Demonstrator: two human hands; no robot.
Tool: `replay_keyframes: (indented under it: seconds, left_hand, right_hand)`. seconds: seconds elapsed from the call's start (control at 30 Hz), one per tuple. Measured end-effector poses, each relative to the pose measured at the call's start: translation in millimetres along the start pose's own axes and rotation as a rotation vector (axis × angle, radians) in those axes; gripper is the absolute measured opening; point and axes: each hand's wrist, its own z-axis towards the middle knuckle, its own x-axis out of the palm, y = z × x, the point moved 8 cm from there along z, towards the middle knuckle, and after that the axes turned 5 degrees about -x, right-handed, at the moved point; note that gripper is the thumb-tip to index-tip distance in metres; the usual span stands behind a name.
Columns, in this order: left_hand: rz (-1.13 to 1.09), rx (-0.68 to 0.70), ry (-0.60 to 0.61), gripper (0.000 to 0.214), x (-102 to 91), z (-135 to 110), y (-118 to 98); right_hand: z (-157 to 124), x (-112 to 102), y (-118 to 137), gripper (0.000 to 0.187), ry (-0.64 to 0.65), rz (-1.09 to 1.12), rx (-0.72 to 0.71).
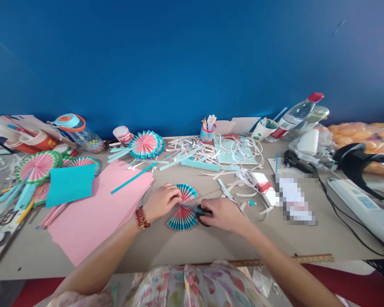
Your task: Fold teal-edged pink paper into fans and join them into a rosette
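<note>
A pleated paper fan in pink and blue lies on the table before me, spread into two halves that meet at a pinched middle. My left hand, with a red bead bracelet on its wrist, has its fingers closed at the left of that middle. My right hand grips black-handled scissors. Their blades point left across the fan's centre. From the fan a thin reddish string runs toward the right. Whether the blades touch paper or string is too small to tell.
Pink paper sheets and a turquoise sheet lie left. Finished rosettes stand farther back. White paper strips are heaped behind the hands. At right are a string-wound white block, a power strip and bottles.
</note>
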Motion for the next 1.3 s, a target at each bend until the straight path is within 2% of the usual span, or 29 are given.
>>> replay_keyframes:
  seconds: [0.3,0.77,1.3]
  left_hand:
    - [-0.016,-0.024,0.0,0.021,1.6,0.1,2.1]
    - [0.004,-0.018,-0.002,0.018,3.2,0.6,2.8]
    - [-0.005,-0.013,-0.008,0.02,3.4,1.1,1.9]
  right_hand:
    - [4.1,8.3,-5.6,0.014,0.017,0.008,-0.043]
    - [8.4,4.5,-2.9,0.017,0.041,0.015,-0.003]
    - [12.5,9.2,-6.0,0.019,0.024,0.049,-0.049]
